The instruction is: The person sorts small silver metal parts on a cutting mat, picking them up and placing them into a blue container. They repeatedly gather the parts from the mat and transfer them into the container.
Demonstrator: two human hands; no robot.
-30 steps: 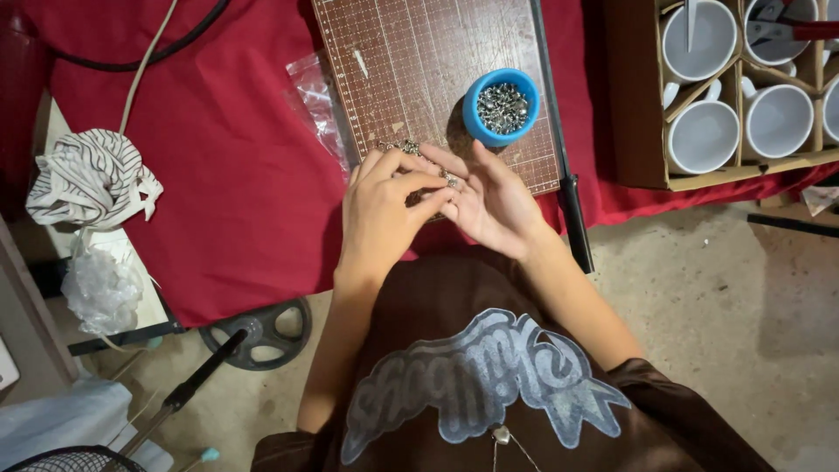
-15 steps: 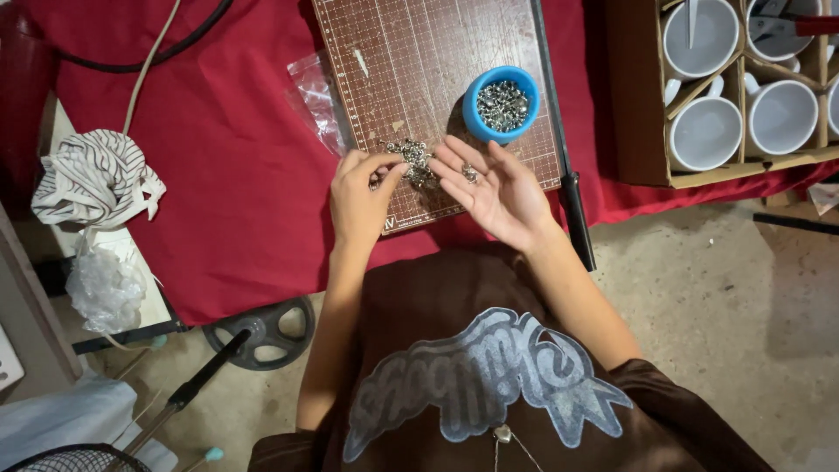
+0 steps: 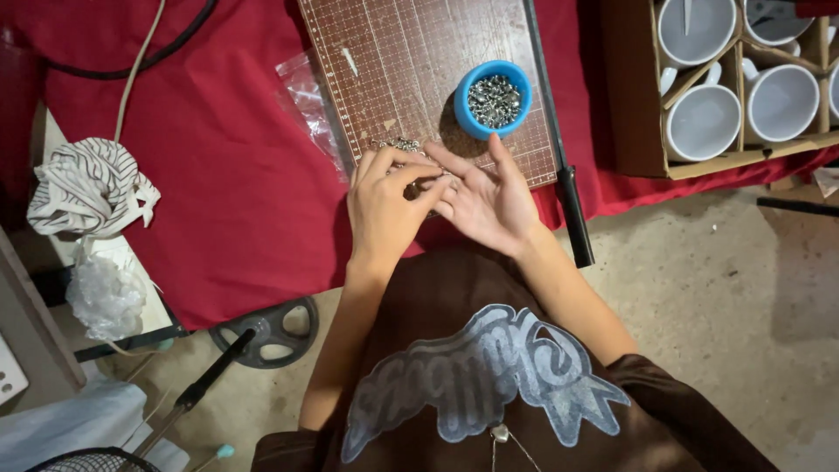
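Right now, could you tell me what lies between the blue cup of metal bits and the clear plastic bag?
In the head view, only bare brown cutting mat separates the blue cup from the plastic bag.

Your left hand [image 3: 384, 205] and right hand [image 3: 485, 197] meet at the near edge of the brown cutting mat [image 3: 411, 61], fingers pinching what looks like a small metal chain [image 3: 404, 145]; too small to be sure. Blue cup [image 3: 494, 98] of metal bits sits just beyond your right fingertips. Red cloth [image 3: 218, 175] covers the bench. White mugs [image 3: 703, 122] boxed far right.
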